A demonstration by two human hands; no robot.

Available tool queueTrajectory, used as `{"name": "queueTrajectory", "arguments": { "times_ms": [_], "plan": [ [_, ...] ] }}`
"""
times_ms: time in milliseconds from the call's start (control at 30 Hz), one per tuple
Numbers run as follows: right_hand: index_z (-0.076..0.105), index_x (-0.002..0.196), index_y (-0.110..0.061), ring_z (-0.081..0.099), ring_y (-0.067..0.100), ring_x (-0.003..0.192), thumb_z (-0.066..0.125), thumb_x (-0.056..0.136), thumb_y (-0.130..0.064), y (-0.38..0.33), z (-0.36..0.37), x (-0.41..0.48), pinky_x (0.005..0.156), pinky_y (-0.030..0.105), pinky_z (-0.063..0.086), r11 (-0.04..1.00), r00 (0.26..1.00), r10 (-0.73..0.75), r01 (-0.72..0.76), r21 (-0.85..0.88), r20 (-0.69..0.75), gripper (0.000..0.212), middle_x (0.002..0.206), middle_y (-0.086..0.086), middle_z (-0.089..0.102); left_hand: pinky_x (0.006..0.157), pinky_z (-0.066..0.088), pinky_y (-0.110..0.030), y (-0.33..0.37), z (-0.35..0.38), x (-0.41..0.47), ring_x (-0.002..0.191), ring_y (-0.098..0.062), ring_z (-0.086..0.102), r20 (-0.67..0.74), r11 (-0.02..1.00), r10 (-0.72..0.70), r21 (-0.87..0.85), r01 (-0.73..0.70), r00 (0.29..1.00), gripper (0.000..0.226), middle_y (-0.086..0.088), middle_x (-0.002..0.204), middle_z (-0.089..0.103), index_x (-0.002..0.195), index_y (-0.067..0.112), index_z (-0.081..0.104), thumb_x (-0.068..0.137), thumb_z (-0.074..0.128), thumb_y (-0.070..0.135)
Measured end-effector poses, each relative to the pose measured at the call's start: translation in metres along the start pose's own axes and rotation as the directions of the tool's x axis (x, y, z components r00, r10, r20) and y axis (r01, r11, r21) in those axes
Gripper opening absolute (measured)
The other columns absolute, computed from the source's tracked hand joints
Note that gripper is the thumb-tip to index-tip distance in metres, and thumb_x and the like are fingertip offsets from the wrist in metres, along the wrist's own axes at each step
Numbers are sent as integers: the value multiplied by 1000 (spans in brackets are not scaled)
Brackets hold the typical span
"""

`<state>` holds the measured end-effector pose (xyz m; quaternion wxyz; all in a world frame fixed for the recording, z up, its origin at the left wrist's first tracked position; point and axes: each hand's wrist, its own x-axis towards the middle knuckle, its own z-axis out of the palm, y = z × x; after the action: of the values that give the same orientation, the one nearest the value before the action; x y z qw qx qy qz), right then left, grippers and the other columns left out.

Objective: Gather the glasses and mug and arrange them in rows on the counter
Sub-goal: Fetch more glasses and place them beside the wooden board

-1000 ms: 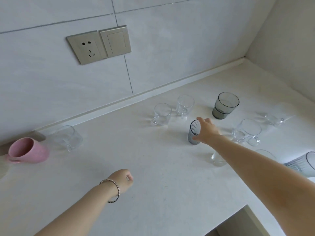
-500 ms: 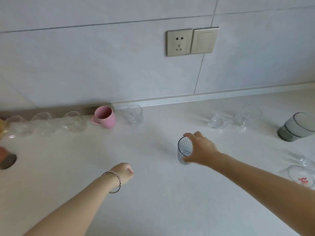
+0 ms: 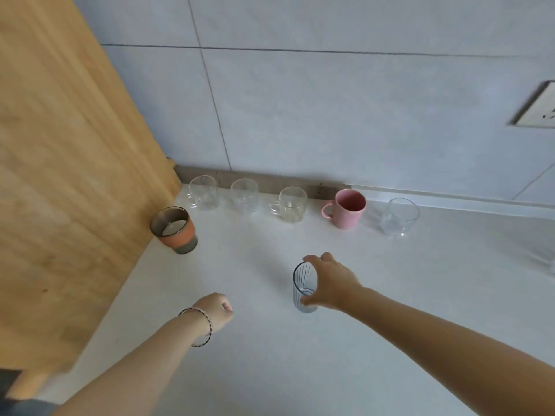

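Note:
My right hand (image 3: 332, 282) grips a bluish ribbed glass (image 3: 304, 286) from its right side, holding it over the middle of the white counter (image 3: 390, 310). My left hand (image 3: 216, 309) is a closed fist with nothing in it, a bracelet on its wrist, left of the glass. Along the back wall stands a row: three clear glass mugs (image 3: 203, 192) (image 3: 244, 196) (image 3: 289, 204), a pink mug (image 3: 347, 208) and a clear glass (image 3: 399, 216). A dark glass with an orange band (image 3: 175, 229) stands in front of the row's left end.
A wooden panel (image 3: 60, 175) walls off the counter's left side. The tiled wall behind carries a socket plate (image 3: 537, 106) at the far right. Part of another clear glass (image 3: 548, 262) shows at the right edge.
My right hand has carried the ribbed glass leftward along the counter, and my view has swung left, bringing the back row and the wooden panel into sight. My left fist kept its pose.

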<state>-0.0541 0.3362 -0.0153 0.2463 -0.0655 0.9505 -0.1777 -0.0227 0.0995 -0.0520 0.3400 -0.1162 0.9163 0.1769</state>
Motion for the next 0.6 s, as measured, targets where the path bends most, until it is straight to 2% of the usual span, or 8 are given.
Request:
{"name": "queueTrajectory", "arguments": {
  "times_ms": [167,233,333,400,600],
  "plan": [
    [32,141,-27,54,26,118,76,69,-40,-81,19,60,97,34,47,995,999,45,-42,90,-28,86,134,5,41,76,39,-23,-63,-28,12,89,-17,50,23,1000,-17,-18,17,1000,11,-6,116,60,87,21,48,94,40,20],
    [34,140,-27,55,27,117,77,69,-39,-107,23,84,97,36,48,985,995,77,-66,162,-65,84,133,6,41,78,39,-23,-79,-36,19,91,-17,49,24,999,-10,-34,11,1000,8,-5,116,59,91,20,47,94,40,20],
    [34,140,-25,54,28,118,75,72,-34,-135,25,115,95,36,48,977,987,96,-67,203,-133,79,132,7,41,77,39,-23,-92,-45,28,91,-16,49,16,998,3,-57,-2,1000,17,-1,102,52,80,24,46,94,39,20],
    [33,141,-25,49,29,121,72,74,-30,-146,25,130,94,35,46,979,983,96,-65,192,-157,78,133,7,40,78,40,-22,-96,-49,33,92,-15,50,7,997,10,-78,-9,1000,27,2,99,51,69,29,41,94,39,19],
    [26,145,-22,43,29,125,72,75,-26,-152,30,144,95,36,45,975,984,103,-71,209,-147,83,138,7,36,75,39,-21,-95,-48,44,90,-14,50,11,996,33,-88,-31,999,30,3,98,50,66,31,39,94,40,19]
  ]
}}
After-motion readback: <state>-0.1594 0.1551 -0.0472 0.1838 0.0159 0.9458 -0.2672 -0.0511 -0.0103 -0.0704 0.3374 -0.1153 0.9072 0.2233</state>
